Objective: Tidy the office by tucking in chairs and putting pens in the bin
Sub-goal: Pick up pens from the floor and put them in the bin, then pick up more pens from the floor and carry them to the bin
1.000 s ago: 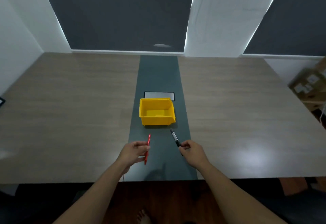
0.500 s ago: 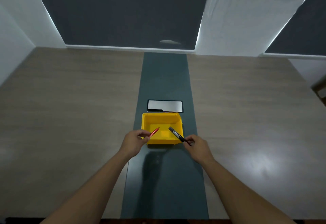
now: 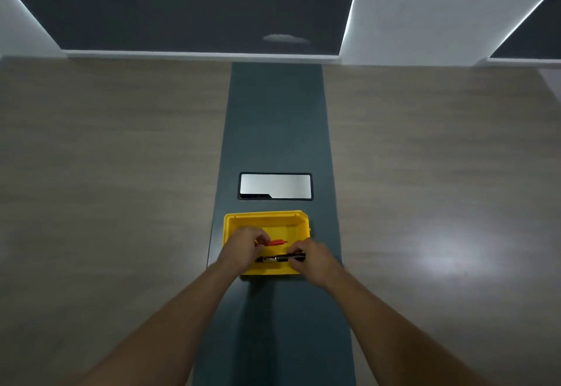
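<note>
A yellow bin point(image 3: 267, 218) stands on the dark centre strip of the table. Both my hands are inside it. My left hand point(image 3: 243, 246) pinches a red pen point(image 3: 276, 242), which lies across the bin's floor pointing right. My right hand point(image 3: 312, 256) holds a black marker point(image 3: 280, 258) by its right end; the marker lies level, near the bin's front wall. Whether either pen rests on the floor of the bin I cannot tell. No chairs are in view.
A silver cable-port lid point(image 3: 275, 186) is set into the dark strip point(image 3: 276, 118) just behind the bin. Wood-grain tabletop point(image 3: 106, 173) spreads wide on both sides. Dark window blinds and a white wall run along the far edge.
Both hands moved forward from just in front of the bin into it, carrying the red pen and black marker. The pens turned from slanted to nearly level. The camera leaned closer over the table.
</note>
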Demonstrator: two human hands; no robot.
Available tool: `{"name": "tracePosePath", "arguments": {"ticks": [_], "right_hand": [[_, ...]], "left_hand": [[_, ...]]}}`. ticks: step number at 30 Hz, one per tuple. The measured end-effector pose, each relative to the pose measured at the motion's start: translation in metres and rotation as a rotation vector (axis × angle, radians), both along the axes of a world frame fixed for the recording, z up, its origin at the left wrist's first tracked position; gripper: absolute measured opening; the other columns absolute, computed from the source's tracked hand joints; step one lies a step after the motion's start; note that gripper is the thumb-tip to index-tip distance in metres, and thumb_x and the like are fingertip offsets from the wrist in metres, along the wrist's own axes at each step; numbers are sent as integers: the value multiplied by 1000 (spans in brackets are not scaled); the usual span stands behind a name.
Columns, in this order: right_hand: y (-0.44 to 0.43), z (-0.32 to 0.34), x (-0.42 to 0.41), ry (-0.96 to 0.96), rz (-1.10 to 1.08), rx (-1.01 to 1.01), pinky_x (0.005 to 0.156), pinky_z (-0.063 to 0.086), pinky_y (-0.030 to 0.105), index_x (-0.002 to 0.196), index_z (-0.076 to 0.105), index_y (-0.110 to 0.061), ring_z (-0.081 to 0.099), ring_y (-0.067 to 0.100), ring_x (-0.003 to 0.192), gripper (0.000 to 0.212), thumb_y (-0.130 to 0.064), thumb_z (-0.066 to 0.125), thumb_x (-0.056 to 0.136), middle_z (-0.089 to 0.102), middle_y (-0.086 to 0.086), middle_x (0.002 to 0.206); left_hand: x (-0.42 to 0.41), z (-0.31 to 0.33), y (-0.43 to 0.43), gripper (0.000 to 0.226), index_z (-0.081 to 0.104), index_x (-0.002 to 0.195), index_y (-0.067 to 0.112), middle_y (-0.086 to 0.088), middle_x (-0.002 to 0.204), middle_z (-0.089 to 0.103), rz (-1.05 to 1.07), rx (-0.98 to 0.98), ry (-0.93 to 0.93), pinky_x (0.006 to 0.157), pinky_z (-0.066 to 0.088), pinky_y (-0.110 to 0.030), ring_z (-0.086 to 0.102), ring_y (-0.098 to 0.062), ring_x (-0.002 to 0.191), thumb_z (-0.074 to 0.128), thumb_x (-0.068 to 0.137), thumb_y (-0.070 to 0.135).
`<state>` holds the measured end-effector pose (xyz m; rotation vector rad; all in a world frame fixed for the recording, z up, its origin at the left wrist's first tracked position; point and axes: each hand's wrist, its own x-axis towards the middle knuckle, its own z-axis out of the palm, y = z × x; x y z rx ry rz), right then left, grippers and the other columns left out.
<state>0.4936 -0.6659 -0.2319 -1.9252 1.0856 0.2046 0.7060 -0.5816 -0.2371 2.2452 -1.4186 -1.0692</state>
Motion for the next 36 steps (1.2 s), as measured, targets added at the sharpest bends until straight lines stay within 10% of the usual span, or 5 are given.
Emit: {"name": "tracePosePath", "arguments": {"ticks": [14, 36], "right_hand": [[4, -10, -1, 37, -75, 41, 106, 50, 38, 143, 63, -31, 58, 26, 129, 47, -48, 67, 99, 59, 4, 147], [210, 75, -140, -95, -573, -202, 113, 43, 27, 132, 71, -12, 64, 21, 127, 40, -31, 75, 96, 70, 6, 135]], "left_hand": [[1, -7, -4, 34, 72, 133, 27, 1, 138, 70, -33, 109, 22, 100, 54, -34, 68, -20, 118, 69, 101, 37], [-105, 88, 149, 31, 76, 127, 23, 7, 123, 76, -308, -174, 77, 97, 59, -37, 71, -12, 107, 75, 97, 29]]}}
